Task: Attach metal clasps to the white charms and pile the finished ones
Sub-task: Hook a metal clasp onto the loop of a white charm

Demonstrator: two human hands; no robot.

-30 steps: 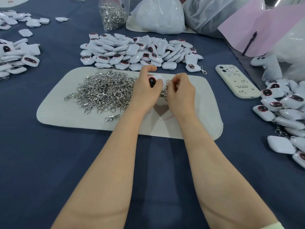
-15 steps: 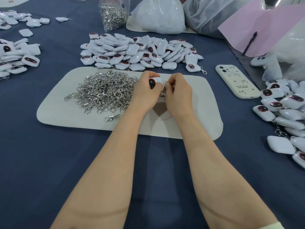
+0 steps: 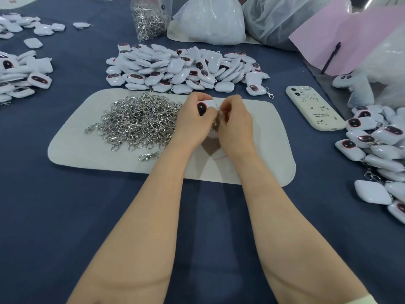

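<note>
Clipping step underway: L hand [image 3: 192, 122] grips glossy white rounded charm w/ dark oval [image 3: 205, 105], R hand [image 3: 236, 123] pinches silver metal clasp [image 3: 215, 126]; next prob seat clasp, then drop on clasped-charm pile [image 3: 378, 137].

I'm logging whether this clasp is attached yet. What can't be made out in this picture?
All in the head view:
The metal clasp is mostly covered by curled fingers of the right hand; whether it is hooked on cannot be told.
The white charm is partly wrapped by the left hand, which hides its loop.
The charm pile at right is cut off by the frame edge.
Print on the phone case is too small to read.
</note>
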